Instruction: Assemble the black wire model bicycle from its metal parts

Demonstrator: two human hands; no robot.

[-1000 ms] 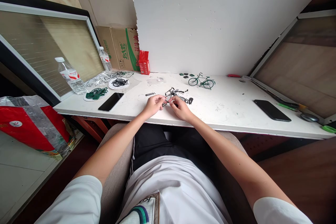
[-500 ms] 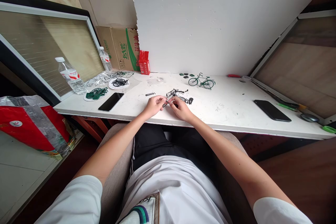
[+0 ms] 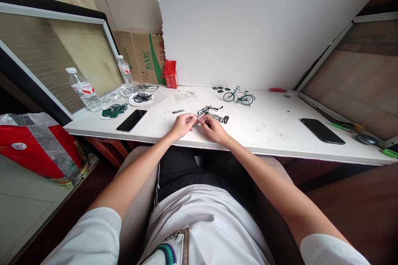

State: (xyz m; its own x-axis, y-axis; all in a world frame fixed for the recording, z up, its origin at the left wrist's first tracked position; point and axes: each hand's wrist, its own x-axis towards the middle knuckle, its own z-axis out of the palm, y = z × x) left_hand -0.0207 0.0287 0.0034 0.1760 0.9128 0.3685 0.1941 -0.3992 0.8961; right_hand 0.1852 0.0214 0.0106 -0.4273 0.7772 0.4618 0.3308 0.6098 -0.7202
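My left hand (image 3: 184, 125) and my right hand (image 3: 214, 127) meet near the table's front edge, thumbs and fingertips pinched together. Between the fingertips is a thin dark piece (image 3: 199, 117), mostly covered by the fingers and too small to name. Just beyond them lie black and silver model bicycle parts (image 3: 205, 109), with a small wheel (image 3: 217, 117) partly hidden by my right hand. A little black part (image 3: 226, 119) rests to the right of that hand. Farther left is a short dark strip (image 3: 178, 111).
A finished-looking green model bicycle (image 3: 239, 97) stands at the back, near small green pieces (image 3: 220, 90). Part-filled discs (image 3: 150, 101), a phone (image 3: 132, 120) and water bottles (image 3: 83, 91) are on the left. Another phone (image 3: 322, 131) and a mouse (image 3: 367, 139) are right.
Almost nothing differs. Both hands keep the same pinch in the same place, with at most a slight shift of the fingers.
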